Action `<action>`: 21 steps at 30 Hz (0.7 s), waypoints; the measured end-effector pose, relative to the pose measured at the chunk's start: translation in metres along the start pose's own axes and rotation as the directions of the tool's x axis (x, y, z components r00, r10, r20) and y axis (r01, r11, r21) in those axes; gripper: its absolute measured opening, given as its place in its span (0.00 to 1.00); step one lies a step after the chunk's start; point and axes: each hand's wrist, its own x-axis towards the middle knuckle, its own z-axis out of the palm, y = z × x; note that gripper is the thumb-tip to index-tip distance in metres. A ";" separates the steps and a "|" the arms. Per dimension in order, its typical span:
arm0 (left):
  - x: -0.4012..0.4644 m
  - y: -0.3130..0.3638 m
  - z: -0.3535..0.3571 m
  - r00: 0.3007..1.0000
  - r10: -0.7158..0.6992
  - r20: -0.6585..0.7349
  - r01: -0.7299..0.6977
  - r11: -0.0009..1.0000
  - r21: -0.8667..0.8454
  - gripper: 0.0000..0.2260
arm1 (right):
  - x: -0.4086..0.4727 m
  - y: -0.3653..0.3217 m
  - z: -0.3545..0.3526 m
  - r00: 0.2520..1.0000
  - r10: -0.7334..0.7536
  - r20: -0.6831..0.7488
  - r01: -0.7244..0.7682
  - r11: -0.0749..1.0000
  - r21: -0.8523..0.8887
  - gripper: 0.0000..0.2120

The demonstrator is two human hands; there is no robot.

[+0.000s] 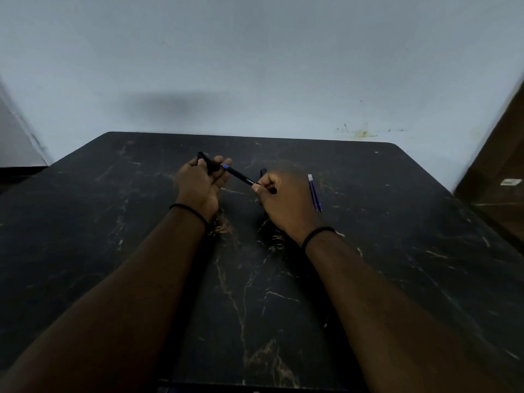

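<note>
**Holding a black pen between two hands, over a dark table**

Both hands are raised a little above the marbled black table (141, 251), with a black pen (239, 175) slanting between them. The left hand (200, 184) has its fingers (219, 161) curled round the pen's far, upper end. That end pokes out past the knuckles, and a thin blue ring shows where the barrel leaves the grip. The right hand (283, 199) is closed tighter, with its thumb and forefinger pinching the pen's near, lower end.

A slim blue refill (314, 192) lies flat on the table just beside the right hand, on its outer side, and neither hand touches it.

Several things are hard to make out. The pen's tip is buried in the right hand's pinch, so I cannot tell what sits there. A short dark piece (263, 172) stands up behind the right knuckles, and I cannot tell whether the hand holds it or what it is. The printing on the barrel is too small to read. A dark band (188, 209) circles each wrist. The forearms run off the bottom edge, and the table's near corners are cut off too.
</note>
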 end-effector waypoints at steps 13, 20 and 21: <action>-0.012 -0.004 0.004 0.996 -0.026 0.088 0.016 0.993 0.114 0.14 | -0.001 -0.001 0.000 1.000 0.000 0.004 0.000 0.998 -0.067 0.08; -0.016 -0.004 0.005 0.985 0.027 0.169 -0.078 0.949 0.305 0.16 | -0.002 -0.002 -0.001 0.999 0.030 -0.045 -0.031 0.999 -0.016 0.09; -0.017 -0.005 0.006 0.985 0.020 0.169 -0.073 0.946 0.316 0.15 | -0.002 -0.002 -0.001 0.998 0.037 -0.046 -0.037 0.999 -0.009 0.09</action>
